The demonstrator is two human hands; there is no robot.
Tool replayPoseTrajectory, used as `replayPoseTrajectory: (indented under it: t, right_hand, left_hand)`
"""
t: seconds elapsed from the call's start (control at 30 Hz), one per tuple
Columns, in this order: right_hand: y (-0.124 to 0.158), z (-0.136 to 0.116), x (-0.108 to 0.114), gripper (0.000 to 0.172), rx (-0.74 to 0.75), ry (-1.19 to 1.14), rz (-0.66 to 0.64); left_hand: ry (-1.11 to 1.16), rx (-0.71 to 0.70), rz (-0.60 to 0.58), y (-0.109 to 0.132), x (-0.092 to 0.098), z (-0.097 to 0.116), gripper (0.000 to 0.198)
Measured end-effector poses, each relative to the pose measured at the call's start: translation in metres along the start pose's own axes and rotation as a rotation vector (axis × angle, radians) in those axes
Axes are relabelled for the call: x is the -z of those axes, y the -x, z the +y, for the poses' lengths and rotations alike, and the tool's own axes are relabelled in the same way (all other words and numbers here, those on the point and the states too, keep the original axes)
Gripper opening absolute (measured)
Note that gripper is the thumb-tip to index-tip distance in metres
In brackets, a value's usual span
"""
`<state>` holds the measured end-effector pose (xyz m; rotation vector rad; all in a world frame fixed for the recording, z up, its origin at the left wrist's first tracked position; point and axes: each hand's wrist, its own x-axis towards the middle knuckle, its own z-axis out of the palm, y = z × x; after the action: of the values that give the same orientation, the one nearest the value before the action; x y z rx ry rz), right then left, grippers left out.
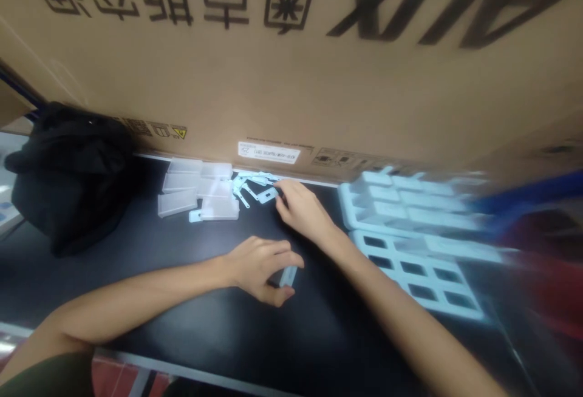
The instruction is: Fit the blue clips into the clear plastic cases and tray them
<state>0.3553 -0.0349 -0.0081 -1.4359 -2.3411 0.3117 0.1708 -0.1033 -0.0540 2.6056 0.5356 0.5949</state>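
Note:
Between the thumb and fingers of my left hand (264, 268) is a small light-blue plastic piece (288, 276), held just above the dark tabletop. My right hand (300, 209) reaches farther back, its fingertips closed at the edge of a flat light-blue plastic piece with a slot (267, 195). Beside it lies a loose pile of thin light-blue plastic parts (248, 186), some of them long and narrow. Several translucent white rectangular cases (219, 207) lie left of the pile. Another light-blue piece (195, 216) pokes out by the nearest case.
Light-blue trays stand at the right: a blurred one with raised compartments (392, 203) and a flat one with rectangular openings (396, 272). A large printed cardboard box (282, 93) walls off the back. Black fabric (68, 178) is heaped on the left.

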Motion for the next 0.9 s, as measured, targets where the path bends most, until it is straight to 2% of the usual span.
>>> replayPoseTrajectory:
  t: [0.1,0.23,0.37,0.5,0.77,0.9]
  right_hand:
    - [-0.026,-0.001,0.001,0.03,-0.016,0.169,-0.125]
    - [-0.035,-0.002,0.007,0.027,-0.05,0.327,-0.267]
    - [-0.029,0.002,0.01,0.027,-0.059,0.398,-0.3]
    - [-0.027,0.007,0.013,0.023,-0.085,0.383,-0.318]
    - [-0.025,0.023,0.015,0.012,-0.082,0.232,-0.296]
    - [-0.026,0.028,0.009,0.021,-0.111,0.073,-0.294]
  left_hand:
    - [0.076,0.007,0.045,-0.001,0.001,-0.002,0.055]
    - [0.207,-0.025,0.163,-0.003,-0.001,-0.004,0.059]
    - [0.262,-0.057,0.222,-0.003,-0.002,-0.006,0.068]
    - [0.259,-0.047,0.218,-0.003,0.0,-0.006,0.077]
    - [0.242,-0.018,0.193,-0.004,-0.004,-0.012,0.045]
    - [0.259,0.013,0.22,-0.005,-0.005,-0.013,0.043]
